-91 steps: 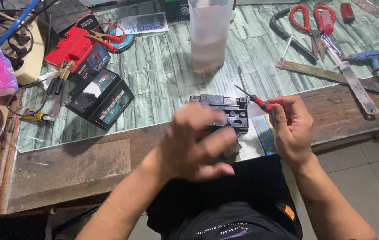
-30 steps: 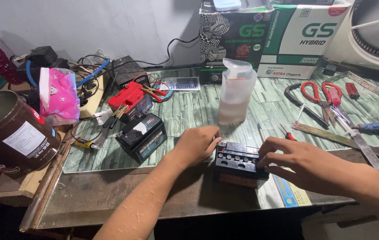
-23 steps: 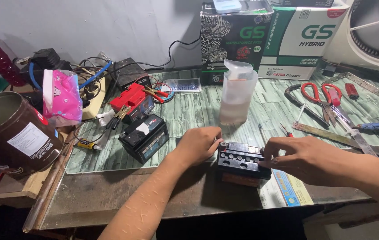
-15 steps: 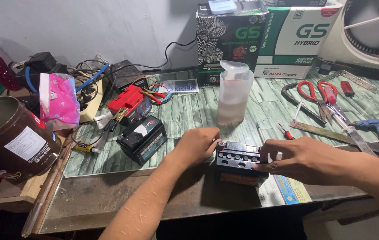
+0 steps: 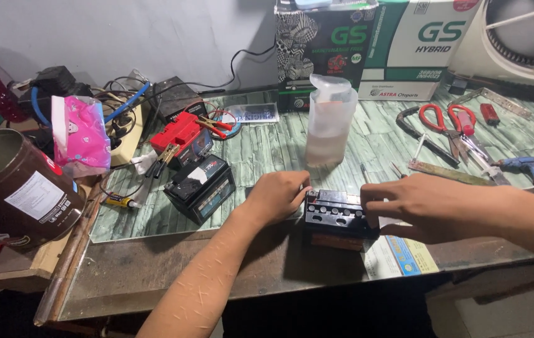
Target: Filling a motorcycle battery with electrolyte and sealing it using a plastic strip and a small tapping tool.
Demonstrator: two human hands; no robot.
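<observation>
Three seconds ago the small black rectangular battery (image 5: 335,216) sat close against the person's body at the near edge, the right hand (image 5: 420,203) gripping a red-handled tool. Now the view takes in the far wall, and both hands clasp the battery's sides, the left hand (image 5: 276,197) on its left end.

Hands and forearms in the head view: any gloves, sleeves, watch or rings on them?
None that show. The left hand and right hand are bare, with no gloves, and no rings are visible. Both forearms are uncovered as far as the frame edge, with no sleeve, watch or band. The left forearm carries many short, thin, pale scratch-like marks. Fingernails are too small to judge.
</observation>
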